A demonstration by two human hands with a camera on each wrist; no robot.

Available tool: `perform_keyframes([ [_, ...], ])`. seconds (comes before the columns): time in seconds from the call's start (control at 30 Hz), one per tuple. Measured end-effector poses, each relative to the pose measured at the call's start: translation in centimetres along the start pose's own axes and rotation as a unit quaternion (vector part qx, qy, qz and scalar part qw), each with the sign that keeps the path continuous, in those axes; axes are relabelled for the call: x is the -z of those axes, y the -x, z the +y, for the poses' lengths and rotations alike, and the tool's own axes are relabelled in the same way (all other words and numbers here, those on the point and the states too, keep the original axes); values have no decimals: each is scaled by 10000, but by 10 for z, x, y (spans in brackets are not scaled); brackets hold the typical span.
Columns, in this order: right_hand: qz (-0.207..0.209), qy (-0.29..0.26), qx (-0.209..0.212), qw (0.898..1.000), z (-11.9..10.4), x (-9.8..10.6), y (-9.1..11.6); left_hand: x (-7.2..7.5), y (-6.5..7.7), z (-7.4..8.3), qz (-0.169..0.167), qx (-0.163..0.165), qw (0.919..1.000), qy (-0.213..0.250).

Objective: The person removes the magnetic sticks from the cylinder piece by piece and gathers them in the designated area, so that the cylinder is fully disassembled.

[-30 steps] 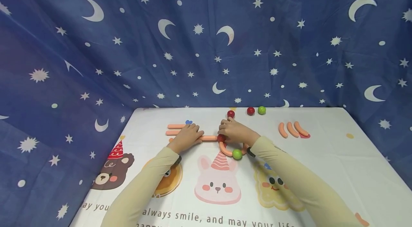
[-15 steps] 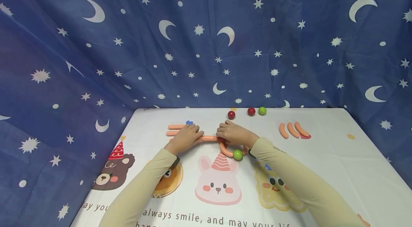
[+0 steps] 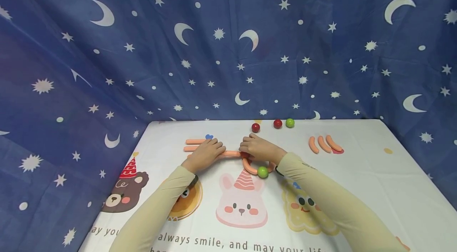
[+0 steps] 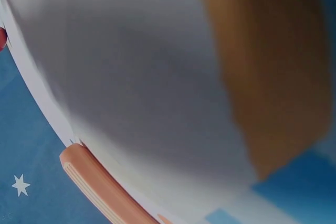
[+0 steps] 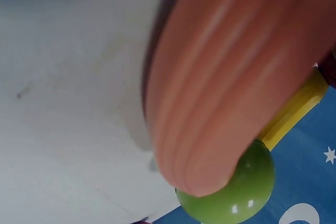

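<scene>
In the head view my left hand (image 3: 207, 154) grips a straight orange rod (image 3: 232, 153). Its right end meets a red ball (image 3: 245, 156), mostly covered by the fingers of my right hand (image 3: 262, 149), which hold that ball. Below the right hand, a curved orange piece (image 3: 248, 167) runs from the red ball to a green ball (image 3: 262, 172). Another curved piece continues on its right, partly hidden by the wrist. Large in the right wrist view are a curved piece (image 5: 210, 103) and the green ball (image 5: 231, 187), with a yellow-looking bar (image 5: 294, 111) behind.
Straight orange rods (image 3: 194, 141) lie left of the left hand, partly covered by it. Two red balls (image 3: 277, 124) and a green ball (image 3: 290, 123) sit at the table's back edge. Three curved orange pieces (image 3: 325, 144) lie at right. A blue curtain (image 3: 228, 65) hangs behind.
My right hand's fingers have come down slightly, away from the back red ball, and now cover more of the red ball at the rod's end. The left hand has barely moved.
</scene>
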State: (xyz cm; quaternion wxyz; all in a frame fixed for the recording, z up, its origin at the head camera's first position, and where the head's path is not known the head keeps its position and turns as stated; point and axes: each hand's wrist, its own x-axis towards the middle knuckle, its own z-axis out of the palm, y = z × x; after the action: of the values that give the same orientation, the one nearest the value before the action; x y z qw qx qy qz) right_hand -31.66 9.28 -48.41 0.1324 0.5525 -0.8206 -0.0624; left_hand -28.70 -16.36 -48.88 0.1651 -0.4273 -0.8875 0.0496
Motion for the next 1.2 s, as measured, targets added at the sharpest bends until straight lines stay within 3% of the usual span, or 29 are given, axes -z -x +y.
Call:
perform_keyframes([
  [0.7,-54,-145,-174,9997,-2,3,1,2,8,-4,-50,33,9998,194],
  [1.03,207,-123,-107,9997,0,-3,1,12,45,-24,149,463,9988,87],
  [1.2,263,-106,-80,9996,0,-4,1,16,70,-36,-92,963,9952,162],
])
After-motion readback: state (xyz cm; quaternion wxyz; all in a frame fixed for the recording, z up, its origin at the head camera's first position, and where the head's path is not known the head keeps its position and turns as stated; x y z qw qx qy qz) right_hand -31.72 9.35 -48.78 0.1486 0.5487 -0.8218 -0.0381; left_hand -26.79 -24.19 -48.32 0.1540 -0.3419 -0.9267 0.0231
